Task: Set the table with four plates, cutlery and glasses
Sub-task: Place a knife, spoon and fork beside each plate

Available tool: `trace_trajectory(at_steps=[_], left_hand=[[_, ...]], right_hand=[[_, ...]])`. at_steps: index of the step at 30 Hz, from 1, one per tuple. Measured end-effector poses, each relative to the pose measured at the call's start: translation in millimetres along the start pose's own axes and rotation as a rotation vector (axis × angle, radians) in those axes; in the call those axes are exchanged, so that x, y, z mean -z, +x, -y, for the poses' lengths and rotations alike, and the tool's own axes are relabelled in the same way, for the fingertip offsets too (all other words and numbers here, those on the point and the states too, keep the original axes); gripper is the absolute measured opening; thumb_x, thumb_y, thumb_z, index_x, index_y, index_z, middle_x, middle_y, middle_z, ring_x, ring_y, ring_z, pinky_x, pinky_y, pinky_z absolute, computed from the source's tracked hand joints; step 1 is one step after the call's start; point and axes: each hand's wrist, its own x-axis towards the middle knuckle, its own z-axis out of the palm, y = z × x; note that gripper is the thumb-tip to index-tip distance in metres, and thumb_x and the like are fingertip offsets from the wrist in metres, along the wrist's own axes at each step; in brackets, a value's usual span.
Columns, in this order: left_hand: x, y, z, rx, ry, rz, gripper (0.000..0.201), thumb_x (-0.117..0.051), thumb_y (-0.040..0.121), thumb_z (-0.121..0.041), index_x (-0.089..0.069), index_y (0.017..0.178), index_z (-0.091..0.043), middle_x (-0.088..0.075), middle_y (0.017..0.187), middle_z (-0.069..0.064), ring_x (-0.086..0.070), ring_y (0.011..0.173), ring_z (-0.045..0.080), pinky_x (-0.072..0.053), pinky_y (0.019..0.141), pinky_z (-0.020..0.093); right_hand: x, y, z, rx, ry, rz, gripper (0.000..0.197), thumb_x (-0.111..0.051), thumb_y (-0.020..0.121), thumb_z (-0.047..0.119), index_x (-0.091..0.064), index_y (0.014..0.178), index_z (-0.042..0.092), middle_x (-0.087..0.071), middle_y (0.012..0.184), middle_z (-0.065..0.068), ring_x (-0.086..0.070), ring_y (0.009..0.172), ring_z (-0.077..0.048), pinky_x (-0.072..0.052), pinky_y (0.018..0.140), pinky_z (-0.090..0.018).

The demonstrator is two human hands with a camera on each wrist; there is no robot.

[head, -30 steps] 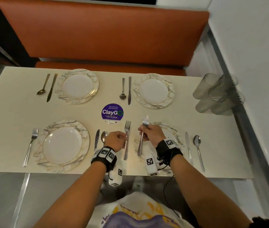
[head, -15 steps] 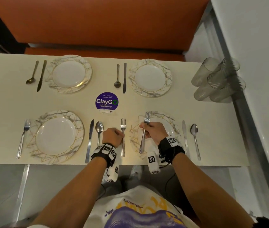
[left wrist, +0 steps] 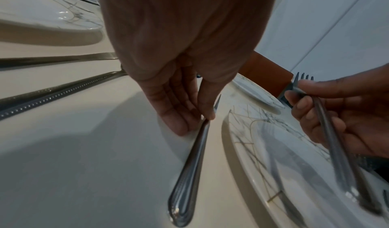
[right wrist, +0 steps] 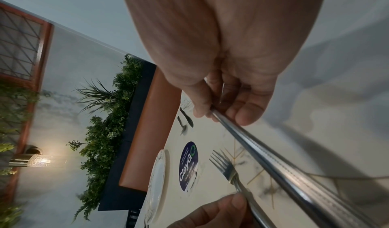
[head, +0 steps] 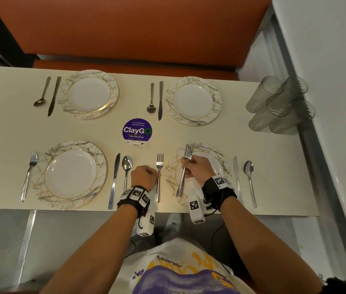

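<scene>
Fork [head: 159, 177] flat on desk [head: 6, 132], left hand [head: 144, 177] grip pinching its neck; right hand [head: 197, 170] grip holds second fork [head: 183, 172] over plate [head: 221, 158].

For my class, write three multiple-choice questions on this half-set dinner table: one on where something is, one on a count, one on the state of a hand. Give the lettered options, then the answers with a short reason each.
1. Where do the clear drinking glasses stand?
A. One beside each plate
B. Grouped at the right end of the cream table, near the wall
C. Stacked on a plate

2. How many round white marble-patterned plates with gold lines are on the table?
A. Two
B. Three
C. Four

3. What is the right hand doing?
A. Holding a silver fork above the near right plate
B. Resting flat and empty on the table
C. Lifting a glass

Answers:
1 B, the glasses cluster by the wall, none at a setting.
2 C, two plates lie on the far side and two on the near side.
3 A, its fingers curl round the fork's handle, tines pointing away.
</scene>
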Motion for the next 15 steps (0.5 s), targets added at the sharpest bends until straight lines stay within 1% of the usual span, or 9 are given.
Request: trace_trajectory(at_steps=[1,3,6,7,9,11,12,14,15], left_hand=[[1.3,-0.2,-1.3,0.001,0.007,-0.021,0.009,-0.073,0.093,-0.017,-0.078,0.085,-0.016,-0.076,0.085,-0.001,-0.072,0.085,0.021,-0.058,0.081,0.032],[4.3,-2.9,-6.2,-0.042,0.022,-0.091,0.012,-0.065,0.097,-0.019,-0.074,0.095,-0.011,-0.074,0.092,0.003,-0.069,0.089,0.022,-0.051,0.075,0.028],[8.2,-10.7,-24.5,-0.203,-0.045,-0.135,0.009,-0.063,0.099,-0.026,-0.069,0.097,-0.019,-0.071,0.092,-0.003,-0.067,0.086,0.016,-0.050,0.075,0.026],[8.2,-11.7,-31.7,-0.242,-0.090,-0.105,0.009,-0.065,0.098,-0.030,-0.070,0.097,-0.022,-0.072,0.092,-0.005,-0.067,0.085,0.013,-0.050,0.075,0.024],[9.3,-13.1,-48.1,-0.250,-0.170,0.056,0.014,-0.071,0.095,-0.037,-0.074,0.100,-0.025,-0.075,0.092,-0.006,-0.070,0.086,0.009,-0.051,0.076,0.019],[10.8,-12.7,-59.6,-0.216,-0.221,0.244,0.020,-0.075,0.092,-0.037,-0.075,0.107,-0.024,-0.079,0.097,-0.004,-0.073,0.092,0.012,-0.056,0.081,0.024],[12.5,-13.5,-62.8,-0.209,-0.267,0.293,0.021,-0.077,0.091,-0.032,-0.076,0.109,-0.021,-0.079,0.098,-0.001,-0.074,0.093,0.016,-0.059,0.082,0.029],[21.0,-15.7,-65.7,-0.206,-0.396,0.291,0.016,-0.079,0.091,-0.020,-0.079,0.106,-0.016,-0.080,0.096,0.005,-0.074,0.091,0.021,-0.062,0.081,0.033],[27.6,-15.8,-65.9,-0.199,-0.448,0.274,0.014,-0.080,0.089,-0.018,-0.080,0.103,-0.015,-0.080,0.095,0.005,-0.073,0.088,0.022,-0.062,0.080,0.033]], right_hand=[[0.4,0.6,-0.1,0.004,-0.011,0.003,0.020,-0.070,0.094,0.021,-0.072,0.099,0.003,-0.069,0.080,-0.015,-0.064,0.069,-0.026,-0.062,0.074,-0.043],[-0.1,2.0,1.6,0.009,-0.018,0.001,0.019,-0.070,0.093,0.023,-0.073,0.098,0.005,-0.069,0.079,-0.014,-0.065,0.067,-0.024,-0.063,0.078,-0.046],[-3.8,3.0,12.6,0.034,-0.007,0.001,0.014,-0.071,0.093,0.022,-0.073,0.097,0.008,-0.069,0.079,-0.012,-0.064,0.066,-0.022,-0.063,0.079,-0.047],[-5.5,2.8,18.3,0.051,-0.003,0.005,0.013,-0.071,0.093,0.022,-0.073,0.097,0.009,-0.069,0.080,-0.012,-0.064,0.066,-0.022,-0.062,0.079,-0.047],[-9.2,2.5,31.9,0.092,0.006,0.016,0.011,-0.071,0.093,0.021,-0.073,0.096,0.011,-0.070,0.080,-0.013,-0.065,0.068,-0.023,-0.062,0.078,-0.047],[-11.6,1.7,47.0,0.126,0.013,0.015,0.011,-0.072,0.092,0.020,-0.073,0.095,0.010,-0.071,0.079,-0.013,-0.067,0.069,-0.024,-0.061,0.075,-0.044],[-11.7,1.5,54.6,0.138,0.014,0.010,0.014,-0.072,0.091,0.020,-0.073,0.095,0.007,-0.071,0.077,-0.013,-0.067,0.069,-0.024,-0.061,0.072,-0.042],[-8.8,0.8,69.8,0.147,0.025,0.020,0.018,-0.073,0.090,0.020,-0.074,0.095,0.003,-0.072,0.077,-0.013,-0.068,0.069,-0.022,-0.057,0.065,-0.037],[-6.0,0.7,76.7,0.143,0.035,0.029,0.019,-0.075,0.089,0.021,-0.074,0.096,0.003,-0.074,0.080,-0.012,-0.068,0.070,-0.020,-0.055,0.063,-0.033]])
